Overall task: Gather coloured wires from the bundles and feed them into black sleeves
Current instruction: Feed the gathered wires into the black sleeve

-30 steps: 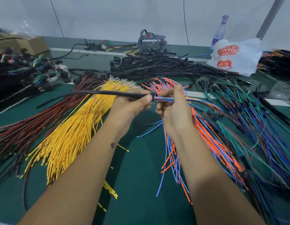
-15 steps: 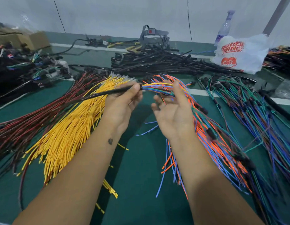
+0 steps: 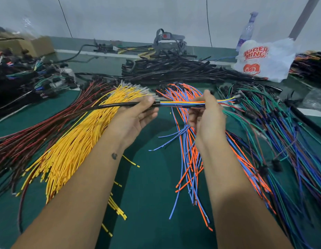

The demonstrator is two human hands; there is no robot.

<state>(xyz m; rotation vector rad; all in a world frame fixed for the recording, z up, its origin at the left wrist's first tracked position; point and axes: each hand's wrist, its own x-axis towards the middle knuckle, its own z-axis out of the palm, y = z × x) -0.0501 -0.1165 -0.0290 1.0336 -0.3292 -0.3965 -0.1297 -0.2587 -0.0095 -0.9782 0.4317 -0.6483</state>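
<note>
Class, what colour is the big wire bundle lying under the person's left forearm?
Yellow: the wire bundle shows best in the head view.

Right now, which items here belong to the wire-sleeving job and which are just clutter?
In use: black sleeve held by left hand; mixed wire bunch pinched by right hand; yellow wires; orange and blue wires; spare black sleeves.
Lying about: printed plastic bag; water bottle; cardboard box.

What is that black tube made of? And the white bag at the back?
The black sleeve looks like flexible plastic or rubber: it is glossy and bends along its length. The white bag looks like thin plastic film: crinkled, slightly see-through, with red printing. I can't be sure of either from looks alone.
</note>
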